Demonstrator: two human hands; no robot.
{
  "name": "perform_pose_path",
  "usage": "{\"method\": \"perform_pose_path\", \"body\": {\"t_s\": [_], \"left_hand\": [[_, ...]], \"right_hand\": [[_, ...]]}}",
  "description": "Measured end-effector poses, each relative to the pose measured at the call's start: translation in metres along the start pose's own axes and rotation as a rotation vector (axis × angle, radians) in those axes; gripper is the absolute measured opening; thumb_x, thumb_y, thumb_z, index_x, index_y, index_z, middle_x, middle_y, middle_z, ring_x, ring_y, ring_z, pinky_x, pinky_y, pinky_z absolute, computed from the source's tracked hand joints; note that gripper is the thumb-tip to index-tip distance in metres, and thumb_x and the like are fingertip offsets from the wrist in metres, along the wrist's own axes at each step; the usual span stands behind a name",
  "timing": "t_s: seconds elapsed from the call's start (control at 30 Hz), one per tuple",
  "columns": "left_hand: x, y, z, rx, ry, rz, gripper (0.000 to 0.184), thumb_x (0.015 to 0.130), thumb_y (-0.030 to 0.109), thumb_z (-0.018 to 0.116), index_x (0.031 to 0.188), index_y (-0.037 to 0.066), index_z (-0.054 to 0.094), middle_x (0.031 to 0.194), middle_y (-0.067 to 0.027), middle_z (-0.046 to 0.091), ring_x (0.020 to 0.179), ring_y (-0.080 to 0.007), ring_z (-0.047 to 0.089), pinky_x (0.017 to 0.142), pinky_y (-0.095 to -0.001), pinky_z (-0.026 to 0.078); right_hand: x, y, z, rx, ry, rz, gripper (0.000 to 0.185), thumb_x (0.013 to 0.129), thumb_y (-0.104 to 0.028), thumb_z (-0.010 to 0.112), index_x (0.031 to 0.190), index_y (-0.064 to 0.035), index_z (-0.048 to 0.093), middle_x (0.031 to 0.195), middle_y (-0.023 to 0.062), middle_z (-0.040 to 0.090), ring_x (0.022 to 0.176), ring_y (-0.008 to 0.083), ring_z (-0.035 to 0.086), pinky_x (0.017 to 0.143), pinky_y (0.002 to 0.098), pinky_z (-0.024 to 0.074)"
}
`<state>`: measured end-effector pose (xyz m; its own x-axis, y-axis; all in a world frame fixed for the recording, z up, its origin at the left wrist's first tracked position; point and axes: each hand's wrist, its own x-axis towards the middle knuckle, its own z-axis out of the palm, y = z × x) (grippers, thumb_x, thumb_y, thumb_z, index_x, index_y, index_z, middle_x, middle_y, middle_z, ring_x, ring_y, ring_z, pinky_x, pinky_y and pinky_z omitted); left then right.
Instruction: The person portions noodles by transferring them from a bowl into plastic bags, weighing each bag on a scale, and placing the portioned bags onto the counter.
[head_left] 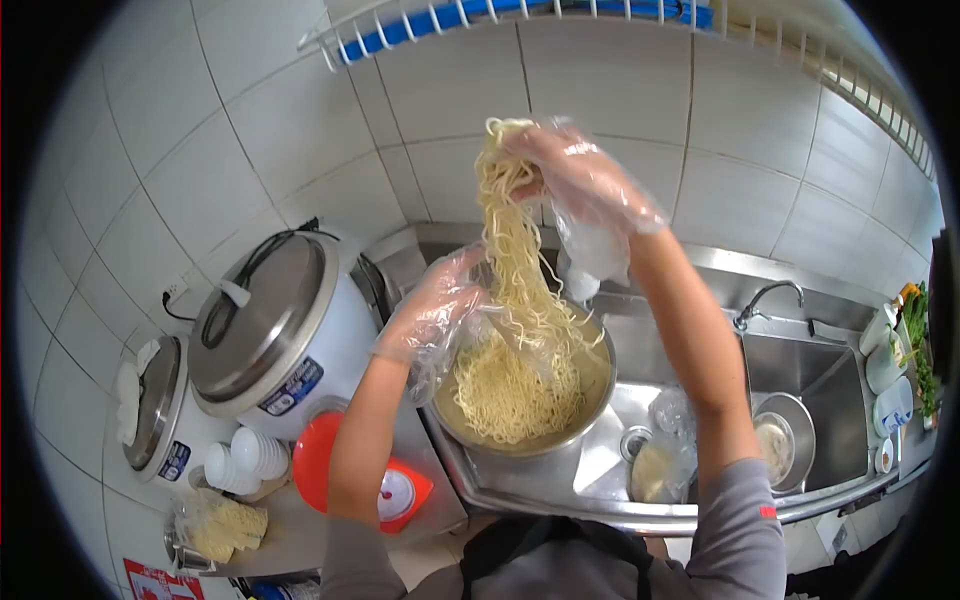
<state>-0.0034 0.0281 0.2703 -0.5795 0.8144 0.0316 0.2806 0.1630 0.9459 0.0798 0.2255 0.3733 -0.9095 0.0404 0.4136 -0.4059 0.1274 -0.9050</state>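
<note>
Raised high, my right hand [578,168], in a clear plastic glove, grips the top of a long bunch of pale yellow noodles [515,235]. The strands hang down into a wide metal bowl [605,385], where more noodles lie heaped. My left hand [435,308], also in a clear glove, is lower, at the left side of the hanging strands. Its fingers curl about them, with the fingertips partly hidden by the noodles. The bowl rests on the steel sink counter.
Two large lidded cookers [265,320] stand at left, near white cups [245,460], an orange-red scale [405,492] and bagged noodles [225,527]. A bag [655,470] lies right of the bowl. The sink basin [835,395] holds a metal pot [800,440]. A wire rack [440,22] hangs overhead.
</note>
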Motion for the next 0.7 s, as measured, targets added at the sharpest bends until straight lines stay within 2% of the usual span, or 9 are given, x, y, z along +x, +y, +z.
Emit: {"method": "perform_pose_path", "body": {"t_s": [0.07,0.1,0.13,0.2,0.23,0.33,0.47,0.53,0.7], "left_hand": [[-0.011,0.002,0.020,-0.103,0.042,0.110,0.054,0.078,0.004,0.058,0.129,0.000,0.041,0.099,-0.0043,0.057,0.086,-0.0109,0.054,0.080,-0.0260,0.044],[-0.007,-0.016,0.026,-0.215,-0.014,0.151,0.061,0.074,0.004,0.059,0.132,0.001,0.038,0.113,-0.0103,0.054,0.101,-0.0197,0.054,0.090,-0.0288,0.041],[-0.003,-0.036,0.031,0.048,0.025,0.242,0.062,0.074,0.004,0.059,0.132,0.001,0.038,0.118,-0.0126,0.051,0.107,-0.0224,0.050,0.094,-0.0297,0.037],[0.003,-0.058,0.037,0.593,0.094,0.415,0.065,0.072,0.004,0.058,0.133,0.002,0.036,0.128,-0.0172,0.045,0.119,-0.0277,0.043,0.102,-0.0317,0.031],[0.001,-0.053,0.040,0.568,0.020,0.130,0.070,0.070,0.006,0.059,0.134,-0.001,0.033,0.137,-0.0220,0.035,0.130,-0.0295,0.030,0.108,-0.0311,0.022],[0.008,-0.110,0.033,0.442,0.141,-0.244,0.073,0.069,0.008,0.060,0.134,-0.006,0.030,0.138,-0.0234,0.032,0.131,-0.0292,0.028,0.107,-0.0305,0.023],[0.015,-0.153,0.012,0.360,0.260,-0.204,0.075,0.069,0.010,0.060,0.133,-0.011,0.027,0.138,-0.0238,0.032,0.129,-0.0282,0.033,0.105,-0.0299,0.027],[0.014,-0.161,0.004,0.344,0.282,-0.196,0.074,0.069,0.009,0.060,0.133,-0.010,0.028,0.137,-0.0227,0.035,0.127,-0.0272,0.036,0.104,-0.0302,0.029],[0.009,-0.167,-0.001,0.222,0.344,-0.238,0.062,0.071,0.009,0.061,0.128,-0.005,0.039,0.126,-0.0191,0.045,0.119,-0.0251,0.043,0.099,-0.0298,0.034]], "right_hand": [[-0.010,0.041,-0.002,-0.049,-0.004,0.008,0.039,0.089,-0.029,0.046,0.105,0.0058,0.056,0.102,0.0162,0.059,0.097,0.0249,0.057,0.084,0.0344,0.0471],[-0.013,0.056,-0.003,-0.039,0.013,0.028,0.038,0.087,-0.028,0.048,0.102,0.0051,0.058,0.097,0.0144,0.060,0.094,0.0238,0.057,0.081,0.0341,0.0470],[-0.018,0.064,-0.004,-0.023,0.030,0.055,0.036,0.085,-0.027,0.050,0.100,0.0043,0.059,0.091,0.0127,0.062,0.092,0.0228,0.058,0.079,0.0338,0.0468],[-0.010,0.046,-0.013,-0.617,-0.203,0.113,0.029,0.084,-0.022,0.051,0.097,0.0026,0.061,0.094,0.0127,0.062,0.089,0.0234,0.058,0.079,0.0344,0.0453],[-0.006,0.039,-0.017,-0.997,-0.381,0.018,0.029,0.085,-0.021,0.050,0.097,0.0032,0.061,0.097,0.0113,0.062,0.089,0.0250,0.058,0.079,0.0359,0.0448],[-0.001,0.050,-0.029,-1.168,-0.423,0.040,0.021,0.081,-0.015,0.050,0.091,-0.0032,0.063,0.090,0.0076,0.059,0.089,0.0227,0.055,0.081,0.0345,0.0433],[0.034,0.010,-0.018,-1.618,-0.345,-0.022,0.016,0.076,-0.012,0.052,0.081,-0.0039,0.064,0.088,0.0044,0.057,0.098,0.0169,0.049,0.083,0.0270,0.0416],[0.036,-0.021,-0.027,-1.600,-0.276,-0.691,0.015,0.071,-0.014,0.059,0.074,0.0005,0.063,0.088,0.0166,0.063,0.080,0.0309,0.062,0.071,0.0378,0.0484],[0.033,-0.080,-0.007,-0.448,0.014,-0.396,0.019,0.078,-0.016,0.057,0.088,-0.0003,0.063,0.086,0.0125,0.064,0.074,0.0240,0.061,0.067,0.0325,0.0496]]}}
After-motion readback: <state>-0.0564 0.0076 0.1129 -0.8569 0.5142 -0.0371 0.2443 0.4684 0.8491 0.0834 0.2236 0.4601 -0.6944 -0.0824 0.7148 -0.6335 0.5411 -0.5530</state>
